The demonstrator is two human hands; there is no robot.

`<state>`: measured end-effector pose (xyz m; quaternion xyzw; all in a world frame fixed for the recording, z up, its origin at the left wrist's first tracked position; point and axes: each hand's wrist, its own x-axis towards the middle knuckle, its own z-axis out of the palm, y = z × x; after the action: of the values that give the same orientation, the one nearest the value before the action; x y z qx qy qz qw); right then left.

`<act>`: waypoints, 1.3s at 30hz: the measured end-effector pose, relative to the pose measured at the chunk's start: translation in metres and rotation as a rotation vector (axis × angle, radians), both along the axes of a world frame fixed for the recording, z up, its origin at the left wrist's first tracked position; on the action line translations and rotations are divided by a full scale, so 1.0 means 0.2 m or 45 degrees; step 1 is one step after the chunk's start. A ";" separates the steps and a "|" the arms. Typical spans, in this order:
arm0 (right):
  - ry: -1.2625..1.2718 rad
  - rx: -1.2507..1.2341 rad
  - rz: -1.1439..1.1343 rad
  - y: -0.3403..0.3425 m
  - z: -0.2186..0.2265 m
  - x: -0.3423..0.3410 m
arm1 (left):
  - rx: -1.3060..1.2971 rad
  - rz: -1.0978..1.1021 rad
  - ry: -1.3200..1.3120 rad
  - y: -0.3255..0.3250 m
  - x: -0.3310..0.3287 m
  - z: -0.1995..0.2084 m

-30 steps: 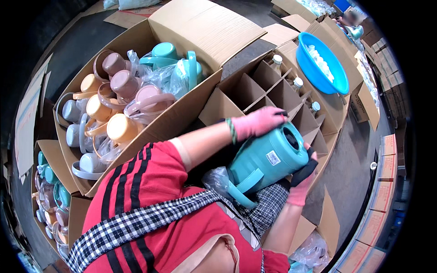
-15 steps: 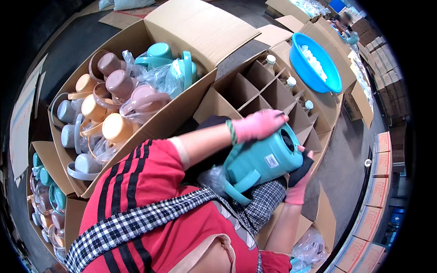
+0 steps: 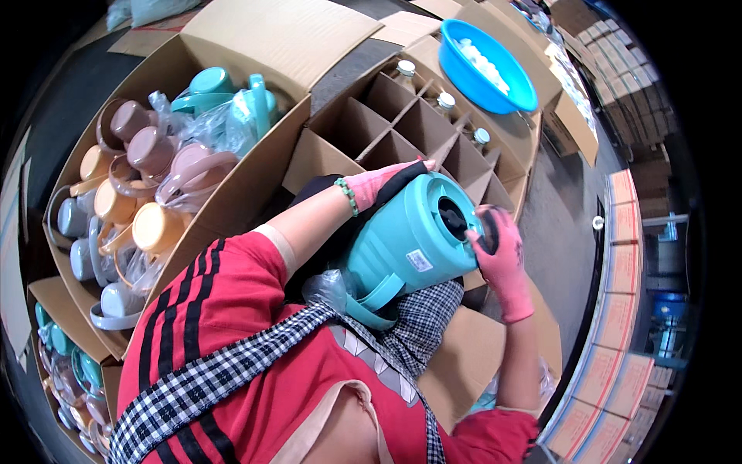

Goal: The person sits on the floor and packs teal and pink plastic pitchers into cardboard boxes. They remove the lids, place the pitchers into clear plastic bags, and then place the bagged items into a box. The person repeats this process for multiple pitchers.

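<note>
A teal plastic jug (image 3: 386,232) with a hoop handle (image 3: 375,301) lies tilted across my lap, its round dark opening (image 3: 451,219) facing up and to the right. My left hand (image 3: 386,184), in a pink and black glove, is pressed along the jug's upper side and steadies it. At the opening's right rim, my gloved right hand (image 3: 502,259) has its fingers bent over the edge. Whether those fingers also hold a small part cannot be seen. Clear plastic wrap (image 3: 326,290) hangs by the handle end, and a white label sits on the jug's side.
A large carton (image 3: 247,166) of purple, orange, grey and teal jugs stands at left. Ahead is a divided carton (image 3: 371,116) with several white-capped bottles (image 3: 444,104). A blue basin (image 3: 495,97) of small white pieces rests on its far side. Stacked cartons (image 3: 610,332) line the right.
My right hand has risen from the jug's lower right side to its opening rim. My left hand has slid back along the jug's side. The whole view has shifted.
</note>
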<state>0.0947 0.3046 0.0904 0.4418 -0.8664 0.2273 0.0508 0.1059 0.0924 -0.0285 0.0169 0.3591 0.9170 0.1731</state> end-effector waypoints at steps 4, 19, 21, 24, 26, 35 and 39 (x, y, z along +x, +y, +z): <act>-0.268 0.542 0.290 -0.07 0.13 -0.03 | -0.057 -0.091 0.057 0.05 0.04 0.00; 0.381 1.118 1.024 -0.22 0.21 -0.14 | 0.009 -0.181 0.320 -0.05 0.01 -0.03; 0.513 1.075 1.294 -0.18 0.23 -0.25 | -0.011 -0.191 0.337 -0.02 -0.02 -0.04; 0.710 1.076 1.627 -0.19 0.20 -0.31 | -0.012 -0.188 0.384 -0.02 -0.03 -0.04; 0.842 1.047 1.698 -0.20 0.16 -0.33 | -0.056 -0.181 0.354 -0.02 -0.02 -0.02; -0.103 1.117 0.644 -0.28 0.10 -0.20 | -0.097 -0.096 0.204 -0.04 -0.08 -0.04; -0.166 0.837 0.281 -0.25 0.08 -0.16 | -0.091 0.007 0.092 -0.02 -0.11 0.00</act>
<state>0.0621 0.2556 0.1071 0.5102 -0.8416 -0.0321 -0.1745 0.0844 0.0875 -0.0286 0.0429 0.3977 0.9028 0.1579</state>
